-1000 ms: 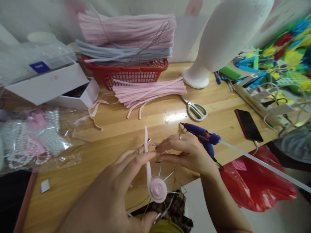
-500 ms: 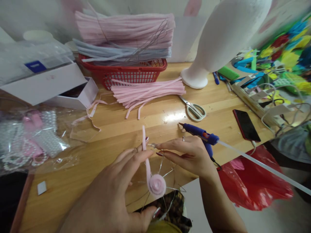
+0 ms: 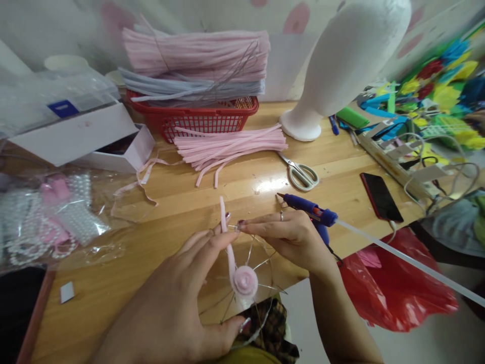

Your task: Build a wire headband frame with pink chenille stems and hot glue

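A round wire frame point(image 3: 261, 264) with thin spokes is held low over the table's front edge. At its middle sits a pink fuzzy coil point(image 3: 245, 281), from which a loose pink pipe cleaner point(image 3: 229, 255) runs up past the fingers. My left hand point(image 3: 178, 288) spans the frame, thumb low and fingertips at the far rim, the pipe cleaner between its fingers. My right hand point(image 3: 290, 237) has its fingertips pinched at the far rim, touching or nearly touching the left fingertips. The exact grip spot there is too small to make out.
Pink pipe cleaners point(image 3: 231, 146) lie before a red basket point(image 3: 204, 121). Scissors point(image 3: 302, 177), a blue glue gun point(image 3: 308, 207) and a phone point(image 3: 381, 197) lie rightward. A white foam head point(image 3: 333, 76) stands behind. Bagged pearl strings point(image 3: 49, 217) are at left.
My right fingertips have moved slightly left along the far rim and closed together, nearer the left fingertips. The left hand keeps its hold. The camera view has shifted a little.
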`<state>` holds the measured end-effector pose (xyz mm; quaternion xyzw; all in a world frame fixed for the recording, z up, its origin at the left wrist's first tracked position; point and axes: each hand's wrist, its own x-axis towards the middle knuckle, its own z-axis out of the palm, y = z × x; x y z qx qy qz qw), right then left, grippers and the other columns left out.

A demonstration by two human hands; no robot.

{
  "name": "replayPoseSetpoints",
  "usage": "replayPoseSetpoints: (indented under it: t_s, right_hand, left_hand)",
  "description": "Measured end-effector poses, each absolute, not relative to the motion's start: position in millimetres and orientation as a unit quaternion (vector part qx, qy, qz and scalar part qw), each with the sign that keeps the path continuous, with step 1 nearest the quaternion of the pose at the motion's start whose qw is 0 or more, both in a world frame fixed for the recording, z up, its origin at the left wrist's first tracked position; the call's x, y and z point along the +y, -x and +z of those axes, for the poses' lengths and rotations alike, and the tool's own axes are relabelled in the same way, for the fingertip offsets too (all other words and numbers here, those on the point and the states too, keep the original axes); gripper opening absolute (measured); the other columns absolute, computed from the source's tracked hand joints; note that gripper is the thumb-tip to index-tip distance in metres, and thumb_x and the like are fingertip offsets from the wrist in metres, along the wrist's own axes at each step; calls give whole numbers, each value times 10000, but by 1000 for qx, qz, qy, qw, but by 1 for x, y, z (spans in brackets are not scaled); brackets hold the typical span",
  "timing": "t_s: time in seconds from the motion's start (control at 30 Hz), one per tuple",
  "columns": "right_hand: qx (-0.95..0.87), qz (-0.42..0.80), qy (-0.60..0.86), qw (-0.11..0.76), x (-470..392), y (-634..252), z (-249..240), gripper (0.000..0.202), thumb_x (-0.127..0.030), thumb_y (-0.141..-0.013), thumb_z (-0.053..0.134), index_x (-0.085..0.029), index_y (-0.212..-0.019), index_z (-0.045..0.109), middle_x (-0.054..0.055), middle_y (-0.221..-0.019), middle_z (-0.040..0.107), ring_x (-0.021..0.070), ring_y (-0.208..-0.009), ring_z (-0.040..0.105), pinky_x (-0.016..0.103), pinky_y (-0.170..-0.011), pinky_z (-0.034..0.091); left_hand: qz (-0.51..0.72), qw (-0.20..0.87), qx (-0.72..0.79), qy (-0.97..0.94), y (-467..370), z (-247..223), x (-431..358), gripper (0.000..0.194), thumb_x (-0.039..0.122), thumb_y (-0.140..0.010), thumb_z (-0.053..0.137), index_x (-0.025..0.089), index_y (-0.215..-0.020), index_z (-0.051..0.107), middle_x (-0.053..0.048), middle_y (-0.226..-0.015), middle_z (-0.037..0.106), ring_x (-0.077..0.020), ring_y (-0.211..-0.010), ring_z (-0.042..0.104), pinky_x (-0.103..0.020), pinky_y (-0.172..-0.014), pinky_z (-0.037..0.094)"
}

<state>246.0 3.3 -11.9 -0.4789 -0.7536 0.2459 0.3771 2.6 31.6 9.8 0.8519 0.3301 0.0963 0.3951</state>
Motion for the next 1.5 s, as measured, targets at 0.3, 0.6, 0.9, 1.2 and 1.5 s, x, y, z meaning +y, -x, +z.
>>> replayPoseSetpoints:
  t_s: [0.3, 0.6, 0.9, 1.2, 1.5]
  right_hand:
    - [-700, 252, 569, 350, 3, -250, -17, 200, -323, -850, 743, -234, -1029, 752, 33, -1009, 788, 179, -890, 748, 298, -802, 588]
    - [-711, 262, 541, 364, 21, -233, -2, 75, -251, -879, 687, -198, -861, 737, -4, -784, 763, 109, -694, 700, 185, -563, 510]
    - [-704, 252, 567, 347, 17, -237, -5, 50, -192, -870, 691, -212, -899, 727, 3, -844, 766, 148, -777, 714, 262, -689, 551]
    - [-790, 304, 421, 326, 38, -233, 24, 363, -62, -941, 473, -245, -1197, 655, 44, -1311, 659, 200, -1310, 536, 426, -1101, 451]
    - [-770, 246, 521, 275, 50, -226, 22, 233, -135, -932, 577, -218, -1116, 692, 60, -1181, 714, 227, -1179, 623, 409, -1024, 496]
  left_hand:
    - [100, 402, 329, -849, 0, 10, 34, 873, 302, -684, 739, 382, -1445, 318, -52, -1465, 510, -323, -1253, 568, -485, -1001, 517]
    - [150, 428, 381, -806, -2, 10, 29, 828, 284, -690, 710, 402, -1427, 352, -43, -1436, 520, -305, -1191, 608, -335, -735, 619]
    - [105, 390, 322, -856, 1, 9, 31, 867, 324, -734, 707, 379, -1471, 253, -56, -1532, 427, -324, -1348, 477, -533, -1074, 457]
    - [109, 367, 314, -869, 4, 7, 28, 893, 372, -737, 714, 349, -1487, 230, -65, -1522, 448, -331, -1349, 481, -530, -1085, 452]
    - [118, 362, 344, -858, 11, -1, 27, 1032, 382, -691, 749, 362, -1522, 136, -66, -1577, 383, -362, -1372, 461, -548, -1062, 484]
